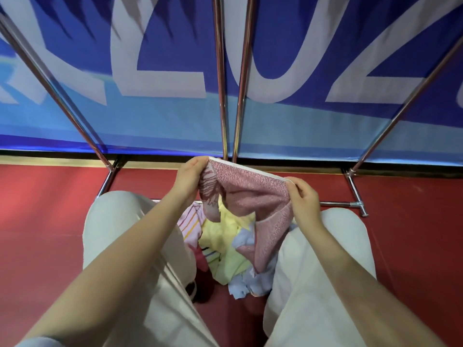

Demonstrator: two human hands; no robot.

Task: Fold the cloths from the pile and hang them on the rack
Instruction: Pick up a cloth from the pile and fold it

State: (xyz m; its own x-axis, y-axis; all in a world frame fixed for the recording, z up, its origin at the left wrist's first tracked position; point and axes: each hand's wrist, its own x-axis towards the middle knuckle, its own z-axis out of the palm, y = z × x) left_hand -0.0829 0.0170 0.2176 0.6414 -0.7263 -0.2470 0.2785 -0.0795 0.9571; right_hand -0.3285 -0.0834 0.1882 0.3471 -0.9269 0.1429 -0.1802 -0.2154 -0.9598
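Fingers of the left hand and right hand pinch the top corners of a pink cloth, held above the pile between the knees, before the rack.

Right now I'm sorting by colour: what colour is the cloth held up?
Speckled pink cloth with a white top edge; head view.

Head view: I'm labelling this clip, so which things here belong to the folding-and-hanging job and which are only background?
Part of the job:
left hand and right hand, both pinching the pink cloth
pile of cloths
metal rack

Just background:
blue banner
red floor
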